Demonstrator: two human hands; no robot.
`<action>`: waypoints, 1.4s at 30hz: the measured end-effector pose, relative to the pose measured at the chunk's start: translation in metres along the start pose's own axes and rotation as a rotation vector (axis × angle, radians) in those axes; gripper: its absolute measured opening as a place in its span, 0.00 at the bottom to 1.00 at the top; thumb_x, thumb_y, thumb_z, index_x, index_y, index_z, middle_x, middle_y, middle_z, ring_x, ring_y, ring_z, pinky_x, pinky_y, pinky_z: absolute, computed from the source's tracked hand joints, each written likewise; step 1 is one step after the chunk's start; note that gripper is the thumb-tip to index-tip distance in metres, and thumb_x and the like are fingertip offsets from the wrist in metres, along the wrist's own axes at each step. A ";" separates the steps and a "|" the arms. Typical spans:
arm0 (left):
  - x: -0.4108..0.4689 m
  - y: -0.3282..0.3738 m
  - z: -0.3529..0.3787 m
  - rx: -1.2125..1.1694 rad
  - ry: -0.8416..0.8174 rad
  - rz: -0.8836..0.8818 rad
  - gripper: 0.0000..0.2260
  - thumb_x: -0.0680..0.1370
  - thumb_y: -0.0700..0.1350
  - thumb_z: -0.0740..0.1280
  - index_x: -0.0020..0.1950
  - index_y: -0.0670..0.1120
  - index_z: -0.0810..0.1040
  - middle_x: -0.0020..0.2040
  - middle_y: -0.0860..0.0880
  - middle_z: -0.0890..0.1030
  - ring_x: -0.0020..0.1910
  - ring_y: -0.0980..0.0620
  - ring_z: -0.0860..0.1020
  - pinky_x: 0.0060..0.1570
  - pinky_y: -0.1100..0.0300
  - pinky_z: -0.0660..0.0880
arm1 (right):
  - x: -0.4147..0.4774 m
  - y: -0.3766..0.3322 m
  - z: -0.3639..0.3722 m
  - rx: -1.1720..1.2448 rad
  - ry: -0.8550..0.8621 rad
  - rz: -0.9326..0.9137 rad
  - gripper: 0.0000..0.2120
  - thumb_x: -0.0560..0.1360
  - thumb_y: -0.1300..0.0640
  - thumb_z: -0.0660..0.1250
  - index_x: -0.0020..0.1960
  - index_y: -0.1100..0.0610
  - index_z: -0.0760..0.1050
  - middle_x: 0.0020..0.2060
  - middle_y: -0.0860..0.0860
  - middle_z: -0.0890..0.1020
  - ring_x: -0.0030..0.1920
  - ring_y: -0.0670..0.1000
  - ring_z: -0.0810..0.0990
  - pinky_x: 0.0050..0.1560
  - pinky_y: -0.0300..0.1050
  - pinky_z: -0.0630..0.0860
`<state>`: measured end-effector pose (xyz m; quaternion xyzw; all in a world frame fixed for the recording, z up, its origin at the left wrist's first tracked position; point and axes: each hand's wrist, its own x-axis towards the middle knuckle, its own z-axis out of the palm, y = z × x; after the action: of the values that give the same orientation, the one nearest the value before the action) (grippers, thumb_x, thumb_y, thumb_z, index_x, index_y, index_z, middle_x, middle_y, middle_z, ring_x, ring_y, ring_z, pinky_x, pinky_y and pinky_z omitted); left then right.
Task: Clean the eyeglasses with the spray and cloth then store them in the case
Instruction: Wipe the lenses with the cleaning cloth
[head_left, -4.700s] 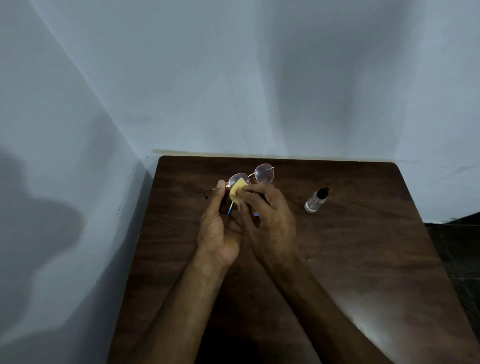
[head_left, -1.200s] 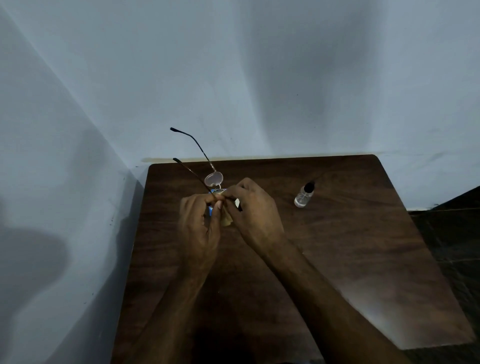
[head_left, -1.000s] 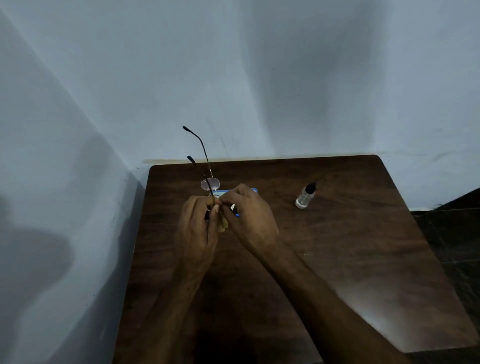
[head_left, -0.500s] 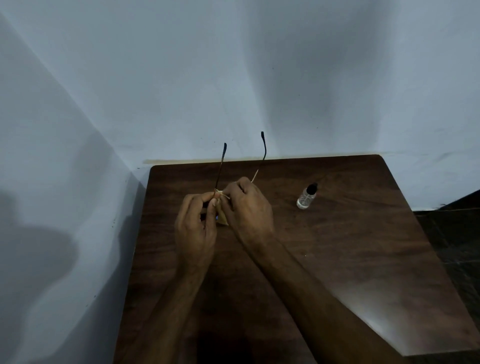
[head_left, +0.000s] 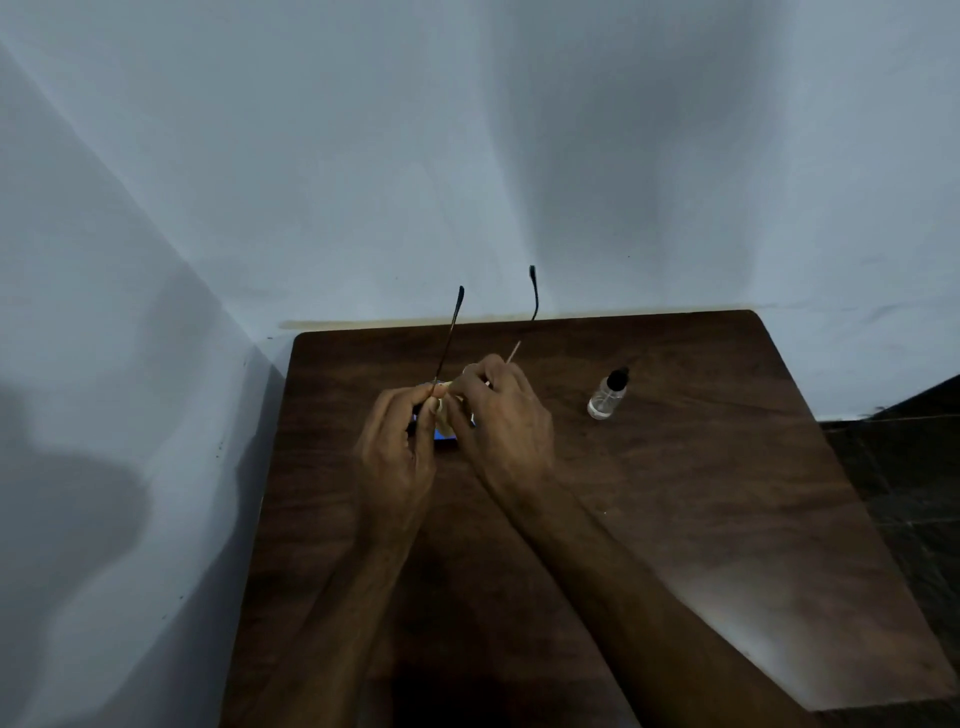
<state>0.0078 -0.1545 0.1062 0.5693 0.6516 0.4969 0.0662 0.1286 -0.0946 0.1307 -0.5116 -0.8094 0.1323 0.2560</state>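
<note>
Thin-framed eyeglasses (head_left: 450, 332) are held above the table, their two temple arms sticking up and away from me; the lenses are hidden behind my fingers. My left hand (head_left: 397, 447) pinches the frame at the left hinge. My right hand (head_left: 501, 421) grips a small yellow cloth (head_left: 444, 410) against the lens area. A blue object (head_left: 447, 436), possibly the case, peeks out below the hands on the table. A small clear spray bottle (head_left: 607, 395) with a black cap stands to the right of my hands.
The dark wooden table (head_left: 675, 519) sits in a corner, with pale walls at its far and left edges. Dark floor (head_left: 914, 467) shows to the right of the table.
The glasses have been turned from lenses-up to temple arms pointing up and away. In the last half second the hands and glasses barely shifted.
</note>
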 end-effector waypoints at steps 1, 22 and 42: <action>0.003 -0.001 -0.001 0.010 -0.011 0.012 0.07 0.84 0.36 0.68 0.61 0.39 0.82 0.57 0.45 0.83 0.55 0.51 0.82 0.55 0.57 0.81 | 0.001 -0.002 0.000 0.027 0.015 -0.009 0.08 0.79 0.50 0.69 0.53 0.55 0.81 0.52 0.51 0.77 0.53 0.51 0.76 0.36 0.47 0.74; 0.028 0.013 -0.002 -0.210 0.171 -0.160 0.10 0.79 0.34 0.73 0.58 0.44 0.85 0.53 0.50 0.85 0.54 0.59 0.83 0.55 0.65 0.80 | 0.026 -0.003 -0.008 0.130 0.008 -0.119 0.07 0.79 0.55 0.70 0.54 0.55 0.84 0.49 0.50 0.79 0.52 0.50 0.76 0.40 0.44 0.73; 0.023 0.020 0.002 -0.277 0.133 -0.368 0.10 0.78 0.39 0.76 0.59 0.44 0.87 0.50 0.54 0.88 0.50 0.59 0.86 0.50 0.64 0.83 | 0.015 -0.003 -0.008 0.129 0.134 -0.031 0.08 0.79 0.54 0.70 0.54 0.55 0.84 0.48 0.51 0.79 0.51 0.51 0.76 0.39 0.48 0.78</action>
<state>0.0143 -0.1379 0.1306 0.3924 0.6729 0.5975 0.1901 0.1253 -0.0826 0.1426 -0.4891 -0.7881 0.1458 0.3442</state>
